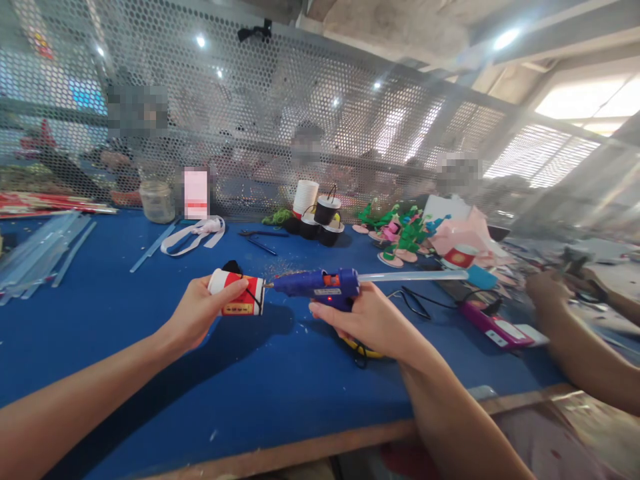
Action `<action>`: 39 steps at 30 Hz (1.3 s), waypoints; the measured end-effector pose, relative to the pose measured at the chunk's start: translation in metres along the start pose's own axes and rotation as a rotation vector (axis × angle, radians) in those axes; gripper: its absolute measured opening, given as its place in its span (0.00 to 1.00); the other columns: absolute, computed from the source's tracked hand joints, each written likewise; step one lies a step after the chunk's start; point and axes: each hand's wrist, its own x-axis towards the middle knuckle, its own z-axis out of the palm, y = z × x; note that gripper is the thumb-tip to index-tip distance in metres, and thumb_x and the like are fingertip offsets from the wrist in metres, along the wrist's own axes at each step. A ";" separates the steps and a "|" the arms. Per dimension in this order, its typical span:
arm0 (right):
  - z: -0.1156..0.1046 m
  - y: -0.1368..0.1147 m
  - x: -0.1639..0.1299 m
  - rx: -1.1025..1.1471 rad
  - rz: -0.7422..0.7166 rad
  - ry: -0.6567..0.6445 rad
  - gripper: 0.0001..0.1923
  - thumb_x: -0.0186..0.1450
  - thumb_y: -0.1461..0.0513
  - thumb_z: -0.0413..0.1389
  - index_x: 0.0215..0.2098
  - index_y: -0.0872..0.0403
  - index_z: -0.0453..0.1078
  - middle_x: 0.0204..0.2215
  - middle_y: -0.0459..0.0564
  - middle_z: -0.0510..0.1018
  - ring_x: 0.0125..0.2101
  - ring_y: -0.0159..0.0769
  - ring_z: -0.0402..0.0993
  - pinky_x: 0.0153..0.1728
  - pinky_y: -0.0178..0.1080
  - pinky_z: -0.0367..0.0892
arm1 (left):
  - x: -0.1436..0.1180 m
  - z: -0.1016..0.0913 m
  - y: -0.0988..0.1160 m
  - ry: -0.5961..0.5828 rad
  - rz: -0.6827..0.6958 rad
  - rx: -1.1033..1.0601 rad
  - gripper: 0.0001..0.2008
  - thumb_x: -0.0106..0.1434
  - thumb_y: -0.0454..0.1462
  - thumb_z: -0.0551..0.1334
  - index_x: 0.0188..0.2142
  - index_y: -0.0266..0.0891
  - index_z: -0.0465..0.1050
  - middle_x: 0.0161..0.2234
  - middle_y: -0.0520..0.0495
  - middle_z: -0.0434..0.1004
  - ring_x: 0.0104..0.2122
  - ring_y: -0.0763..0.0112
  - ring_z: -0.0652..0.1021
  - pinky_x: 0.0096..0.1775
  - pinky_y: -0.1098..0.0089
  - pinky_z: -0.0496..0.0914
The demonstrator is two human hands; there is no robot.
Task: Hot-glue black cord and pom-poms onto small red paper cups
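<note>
My left hand [203,310] holds a small red and white paper cup [246,295] on its side above the blue table [150,360], with a black handle loop on it. My right hand [367,320] grips a blue hot glue gun [320,285]. Its nozzle points left and sits right at the cup's rim. A clear glue stick [410,275] pokes out of the gun's back toward the right.
Clear glue sticks [35,257] lie at the far left. A jar [157,201], white ribbon [195,235], stacked cups [316,212] and green and pink paper figures [400,233] stand at the back. A co-worker's arm [575,340] rests at the right, near a pink box [493,325].
</note>
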 end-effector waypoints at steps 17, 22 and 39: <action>0.000 0.001 0.003 0.089 0.061 -0.018 0.14 0.55 0.53 0.54 0.23 0.57 0.66 0.09 0.40 0.64 0.10 0.24 0.59 0.13 0.29 0.58 | 0.001 -0.001 -0.003 0.001 0.026 0.064 0.10 0.42 0.39 0.69 0.22 0.34 0.73 0.20 0.49 0.77 0.21 0.73 0.76 0.27 0.74 0.72; -0.004 0.008 0.018 0.273 0.125 0.095 0.12 0.53 0.56 0.57 0.26 0.57 0.64 0.11 0.39 0.65 0.12 0.24 0.60 0.13 0.29 0.59 | 0.000 -0.002 -0.003 -0.007 0.102 0.124 0.10 0.43 0.39 0.68 0.22 0.33 0.74 0.20 0.48 0.78 0.21 0.72 0.76 0.26 0.74 0.71; 0.008 0.077 0.105 -0.284 0.378 0.098 0.17 0.61 0.56 0.49 0.23 0.60 0.70 0.18 0.53 0.72 0.23 0.34 0.71 0.25 0.33 0.63 | -0.014 -0.002 -0.007 -0.125 0.361 0.589 0.09 0.46 0.39 0.64 0.15 0.37 0.72 0.13 0.54 0.69 0.15 0.77 0.68 0.19 0.78 0.63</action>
